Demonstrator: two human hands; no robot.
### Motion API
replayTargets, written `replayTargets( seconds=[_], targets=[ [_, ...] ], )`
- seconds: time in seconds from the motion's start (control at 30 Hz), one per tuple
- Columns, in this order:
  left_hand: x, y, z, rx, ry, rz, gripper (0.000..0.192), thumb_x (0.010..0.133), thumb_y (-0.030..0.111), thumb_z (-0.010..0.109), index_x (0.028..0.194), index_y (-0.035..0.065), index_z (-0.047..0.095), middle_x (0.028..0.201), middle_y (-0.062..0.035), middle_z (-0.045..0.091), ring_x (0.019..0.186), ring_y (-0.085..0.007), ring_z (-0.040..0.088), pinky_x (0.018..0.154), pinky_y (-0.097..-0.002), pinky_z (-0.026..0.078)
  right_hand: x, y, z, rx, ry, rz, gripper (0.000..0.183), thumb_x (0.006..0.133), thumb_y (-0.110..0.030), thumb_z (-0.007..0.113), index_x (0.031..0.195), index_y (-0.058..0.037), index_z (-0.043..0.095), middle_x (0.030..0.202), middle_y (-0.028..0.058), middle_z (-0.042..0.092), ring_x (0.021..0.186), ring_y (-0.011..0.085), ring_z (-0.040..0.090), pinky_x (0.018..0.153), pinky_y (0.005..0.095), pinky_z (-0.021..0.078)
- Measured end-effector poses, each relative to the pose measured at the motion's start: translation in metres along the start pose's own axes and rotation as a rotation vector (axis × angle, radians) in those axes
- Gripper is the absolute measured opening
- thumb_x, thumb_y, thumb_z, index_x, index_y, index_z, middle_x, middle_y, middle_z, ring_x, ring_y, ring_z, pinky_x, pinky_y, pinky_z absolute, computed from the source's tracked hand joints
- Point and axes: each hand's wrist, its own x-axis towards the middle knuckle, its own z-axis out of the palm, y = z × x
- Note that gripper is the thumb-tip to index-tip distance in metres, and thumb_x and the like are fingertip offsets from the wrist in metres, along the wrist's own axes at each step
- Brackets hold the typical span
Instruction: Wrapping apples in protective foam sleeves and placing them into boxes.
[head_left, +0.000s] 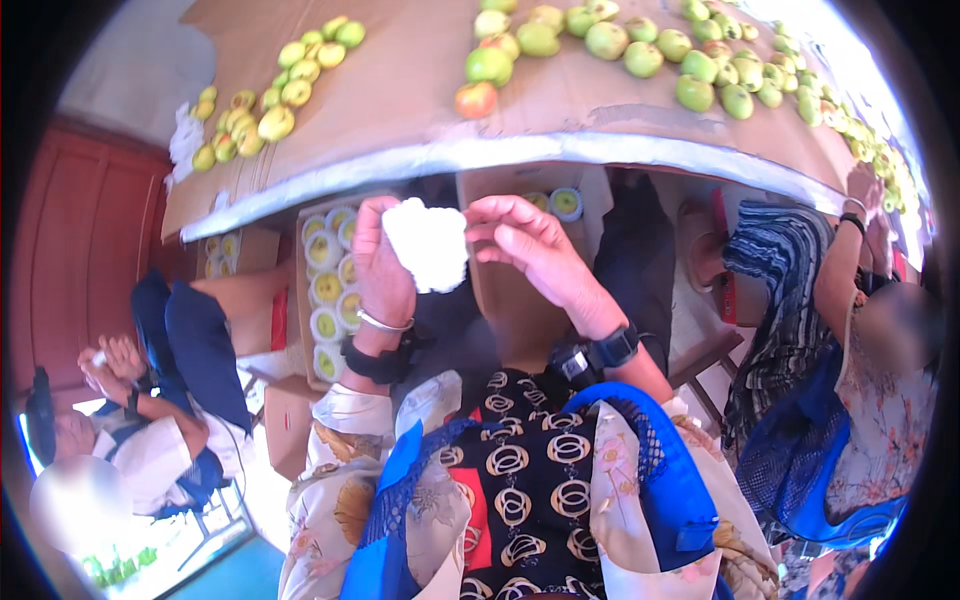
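My left hand grips a white foam net sleeve in front of my chest; whether anything is inside the sleeve cannot be told. Close to the sleeve's right edge is my right hand, its fingers slightly bent and apart, holding nothing that shows. Below my left hand stands a cardboard box with green fruit in white nets. Beneath my right hand, another cardboard box has netted green fruit at its far end.
A cardboard-covered table spans the far side, with green apple-like fruit in loose groups. A person sits at the left near a small box of netted fruit. Another person sits at the right, hands by the table's edge.
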Motion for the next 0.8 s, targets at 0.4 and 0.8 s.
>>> replayTargets(
  seconds=[0.4,0.8],
  targets=[
    [0.011,-0.03,0.068,0.007,-0.125,-0.03,0.012,0.092,0.018,0.043,0.093,0.0071,0.048,0.09,-0.0012,0.053,0.082,-0.0094,0.054,0.07,-0.0211,0.046,-0.021,-0.034,-0.021,-0.014,0.399,-0.334,0.028,0.083,-0.01,0.059,0.11,-0.0048,0.052,0.091,0.001,0.06,0.077,0.005,0.055,0.062,0.0173,0.0439],
    [-0.013,-0.039,0.103,0.598,-0.332,0.413,0.053,0.061,-0.003,0.06,0.111,-0.0008,0.042,0.12,-0.0161,0.041,0.114,-0.0289,0.041,0.095,-0.0366,0.035,-0.041,-0.055,-0.026,-0.472,0.562,-0.397,0.012,0.083,-0.01,0.057,0.093,-0.0037,0.055,0.075,-0.001,0.056,0.072,0.0036,0.052,0.063,0.0197,0.0443]
  ],
)
